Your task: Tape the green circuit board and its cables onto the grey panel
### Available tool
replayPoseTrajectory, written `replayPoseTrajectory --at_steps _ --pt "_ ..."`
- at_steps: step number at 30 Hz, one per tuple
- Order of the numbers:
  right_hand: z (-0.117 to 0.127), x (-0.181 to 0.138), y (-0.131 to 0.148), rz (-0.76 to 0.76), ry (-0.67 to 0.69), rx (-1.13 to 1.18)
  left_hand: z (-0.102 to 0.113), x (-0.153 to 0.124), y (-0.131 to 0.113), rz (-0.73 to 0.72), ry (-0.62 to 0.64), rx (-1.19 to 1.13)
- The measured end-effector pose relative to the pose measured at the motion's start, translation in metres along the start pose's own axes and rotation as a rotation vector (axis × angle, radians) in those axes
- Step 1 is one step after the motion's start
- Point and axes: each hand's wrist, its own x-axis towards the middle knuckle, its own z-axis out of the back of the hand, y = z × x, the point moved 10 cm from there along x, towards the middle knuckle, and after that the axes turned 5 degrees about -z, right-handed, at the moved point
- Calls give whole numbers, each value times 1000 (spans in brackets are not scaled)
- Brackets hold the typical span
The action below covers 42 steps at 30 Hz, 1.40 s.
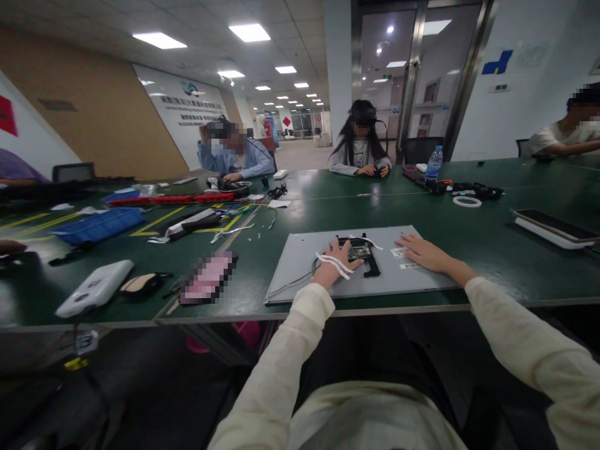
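Observation:
A flat grey panel (295,262) lies on the green table in front of me. On its middle sits a black bracket (374,265) with a green circuit board (360,250). My left hand (332,262) rests with spread fingers at the left side of the board, partly covering the bracket. White strips (338,265) lie across the back of that hand. Grey cables (293,285) run from under it to the panel's left edge. My right hand (429,255) lies flat on the panel's right part, fingers outstretched, beside white labels (409,266).
Left of the panel are a pink phone (209,278), a computer mouse (144,283) and a white device (96,287). Farther left stands a blue tray (98,226). A tablet-like device (555,228), a tape roll (467,202) and a water bottle (434,164) are rightward. Several people sit around.

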Motion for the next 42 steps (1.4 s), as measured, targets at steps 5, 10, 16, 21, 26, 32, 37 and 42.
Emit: replayPoseTrajectory --at_steps 5,10,16,21,26,32,37,42 --pt "1 -1 2 -5 4 2 2 2 0 -11 -25 -2" --pt "4 -1 5 -18 5 6 8 0 -2 -7 -54 30" --pt "7 -1 9 -5 4 1 9 1 -5 -23 -57 33" --pt "8 1 9 -5 35 4 27 -15 8 -46 -109 7" --pt "21 10 23 -56 37 -2 60 -77 87 155 -178 111" --pt "25 41 64 -79 34 189 54 -146 147 269 -119 129" --pt "25 66 88 -96 -41 339 56 -157 144 255 -195 140" --pt "22 74 117 60 -63 465 47 -149 151 241 -121 145"
